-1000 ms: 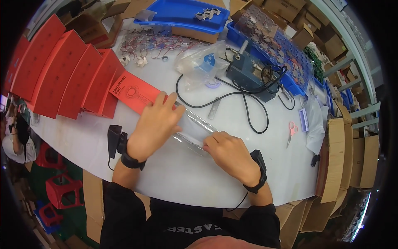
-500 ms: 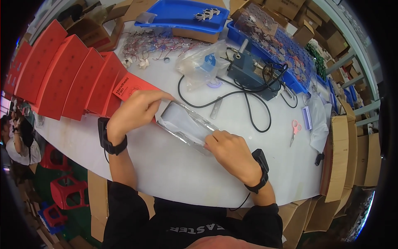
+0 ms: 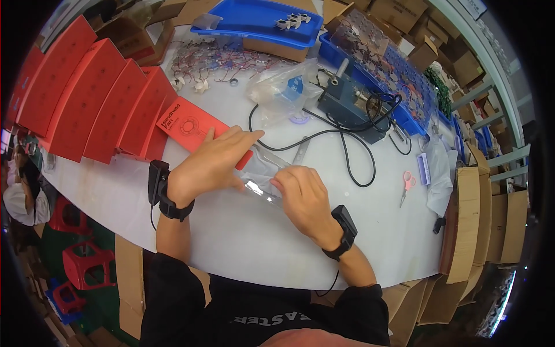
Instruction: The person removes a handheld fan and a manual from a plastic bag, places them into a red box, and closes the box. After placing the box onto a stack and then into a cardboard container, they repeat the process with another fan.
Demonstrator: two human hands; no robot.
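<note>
A flat red cardboard box (image 3: 193,124) lies at a slant on the white table. My left hand (image 3: 214,163) spans across its right end, fingers at the far edge and thumb at the near edge, closed around it. Beside that end is a clear, shiny plastic bag (image 3: 260,189). My right hand (image 3: 305,199) is closed, thumb and fingers pinching the bag. Both hands partly hide the bag, so I cannot tell whether the box end sits inside it.
Stacked red boxes (image 3: 87,98) stand at the left. Beyond are a crumpled clear bag (image 3: 283,87), a dark machine (image 3: 352,107) with a looping black cable and a blue tray (image 3: 248,32). Pink-handled scissors (image 3: 407,184) lie at the right.
My left hand has moved slightly right and down, and more of the red box shows. My right hand has moved a little left and up. The bag's open mouth is now mostly covered.
</note>
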